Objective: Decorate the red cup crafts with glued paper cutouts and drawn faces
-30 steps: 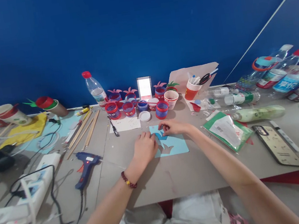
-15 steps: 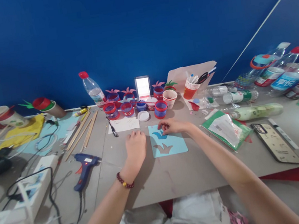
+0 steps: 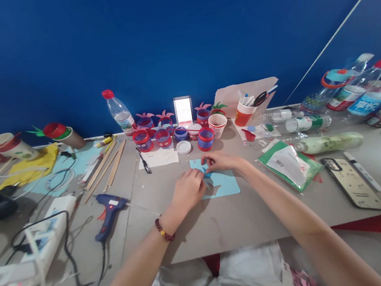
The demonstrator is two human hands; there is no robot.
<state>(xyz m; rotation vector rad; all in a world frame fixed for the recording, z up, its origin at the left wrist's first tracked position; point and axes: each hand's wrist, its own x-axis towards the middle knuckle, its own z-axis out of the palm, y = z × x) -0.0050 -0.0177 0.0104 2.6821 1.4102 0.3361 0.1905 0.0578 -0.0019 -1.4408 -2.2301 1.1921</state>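
Note:
A light blue paper sheet [image 3: 231,185] lies on the grey table with a leaf-shaped cut-out in its lower part. Over its upper part is a darker blue cut piece [image 3: 207,175]. My right hand [image 3: 217,162] has its fingers curled together at the upper edge of that piece. From the left, my left hand [image 3: 192,186] reaches over the sheet, its fingers bent at the piece's left side. Both sets of fingertips are partly hidden, so the exact hold is unclear.
Behind stand red-and-blue rings [image 3: 205,139], a paper cup [image 3: 217,124] and a bottle [image 3: 119,113]. Glue gun [image 3: 110,214], wooden sticks [image 3: 115,166] and power strip [image 3: 49,236] lie left. At right are a green packet [image 3: 288,164], phone [image 3: 354,183] and plastic bottles [image 3: 307,123].
My left hand has moved right, from the bare table onto the blue sheet beside the cut piece. My right hand has stayed nearly in place.

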